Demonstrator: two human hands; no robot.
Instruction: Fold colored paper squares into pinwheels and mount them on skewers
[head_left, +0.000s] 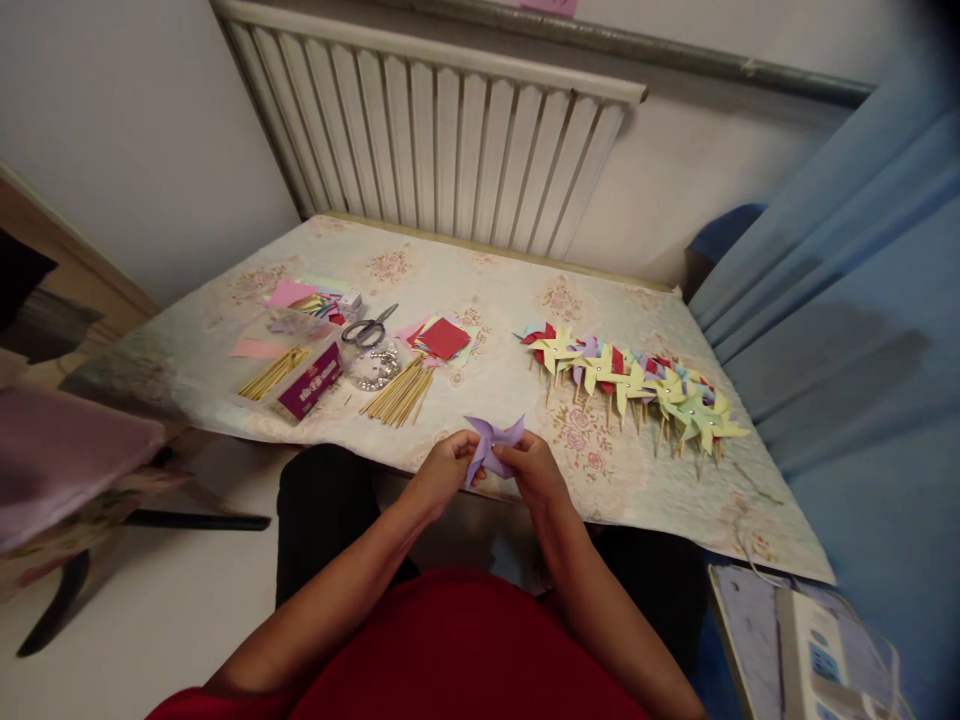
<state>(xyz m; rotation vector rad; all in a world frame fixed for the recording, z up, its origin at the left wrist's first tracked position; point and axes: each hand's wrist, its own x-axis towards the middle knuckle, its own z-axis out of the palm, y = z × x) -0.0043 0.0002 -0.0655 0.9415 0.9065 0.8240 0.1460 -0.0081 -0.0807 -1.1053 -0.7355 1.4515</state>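
Floral tablecloth (510, 300), pinwheels (598, 370) at right. Purple paper pinwheel (483, 452) at near edge, between hands. Left hand (450, 461): fingers clamped on left side. Right hand (537, 468): clamped on right side, thumb beside centre stud (493, 446). Advisable: light pinch, folded tips centred, blades uncreased.

Hands (450, 463) partly hidden behind purple pinwheel (484, 438), blue curtain (847, 360) cropped (right edge)
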